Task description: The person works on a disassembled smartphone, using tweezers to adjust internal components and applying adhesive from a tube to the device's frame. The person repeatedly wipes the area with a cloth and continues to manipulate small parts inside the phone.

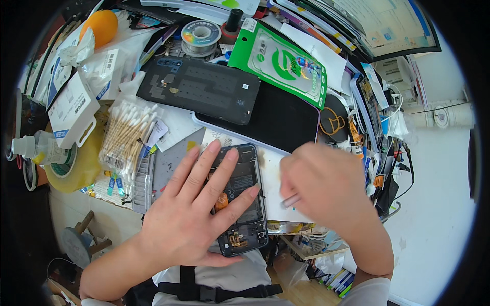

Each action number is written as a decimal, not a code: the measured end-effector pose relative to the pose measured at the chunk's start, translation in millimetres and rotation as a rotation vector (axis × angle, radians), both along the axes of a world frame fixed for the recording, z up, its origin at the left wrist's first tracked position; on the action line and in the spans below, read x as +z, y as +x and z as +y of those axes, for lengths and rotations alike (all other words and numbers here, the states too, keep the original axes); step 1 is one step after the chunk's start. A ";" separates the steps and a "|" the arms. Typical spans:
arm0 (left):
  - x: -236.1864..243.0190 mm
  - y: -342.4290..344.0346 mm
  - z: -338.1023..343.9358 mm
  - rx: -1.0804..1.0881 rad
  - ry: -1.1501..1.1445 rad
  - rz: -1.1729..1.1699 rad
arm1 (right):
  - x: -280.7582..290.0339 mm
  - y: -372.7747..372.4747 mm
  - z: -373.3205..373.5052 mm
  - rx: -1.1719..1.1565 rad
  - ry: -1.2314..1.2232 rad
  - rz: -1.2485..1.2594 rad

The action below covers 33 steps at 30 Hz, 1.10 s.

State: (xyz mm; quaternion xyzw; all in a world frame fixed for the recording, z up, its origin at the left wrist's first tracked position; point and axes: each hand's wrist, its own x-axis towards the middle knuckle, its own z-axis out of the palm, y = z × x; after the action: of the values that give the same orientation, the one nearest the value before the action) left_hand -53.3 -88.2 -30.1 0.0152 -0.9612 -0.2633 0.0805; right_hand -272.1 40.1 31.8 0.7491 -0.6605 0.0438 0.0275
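A: We take the big things first. Our desk (434,168) is crowded from edge to edge, and at its middle lies a large dark tablet-like slab (278,125) with a black phone back cover (201,89) resting partly on its left end.

B: Then our own hands. Our left hand (196,214) lies flat, fingers spread, pressing down on the opened phone (245,204). It clamps nothing; it just pins the phone to the work mat (173,163).

A: And our right hand (326,188) is curled shut on a thin metal tool (290,200), tweezers by the look, though motion blur keeps us from being sure.

B: So where does the phone lie from that grip?

A: Just to the left of it, very near. The tool's tip points left toward the phone's right edge, about halfway along. The phone's long axis runs away from us, nearly straight up the picture, its lower end with the small gold parts closest to our body.

B: Both hands are close, then, but the left is already on it, and the right sits just beside.

A: Smaller things: a bag of cotton swabs (125,135) left of the mat, a roll of yellow tape (76,163) beyond that, a green packet (283,64) behind the slab, a solder spool (200,36), an orange (99,25) in the far left corner.
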 end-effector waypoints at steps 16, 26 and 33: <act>0.3 -2.6 -0.1 0.000 -0.027 -0.020 | -4.9 22.2 15.8 0.035 0.214 -0.103; 0.9 -1.4 -1.3 -0.008 -0.036 -0.015 | -14.6 10.9 8.9 0.069 0.047 -0.071; 0.9 -1.9 -0.6 -0.002 -0.044 -0.015 | -18.1 0.9 10.8 0.005 -0.080 -0.079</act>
State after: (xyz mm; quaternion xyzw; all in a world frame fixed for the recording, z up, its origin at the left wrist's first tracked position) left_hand -55.3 -88.8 -29.2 0.0144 -0.9673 -0.2423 0.0731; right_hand -271.2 50.9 13.7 0.7467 -0.6568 0.0999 0.0315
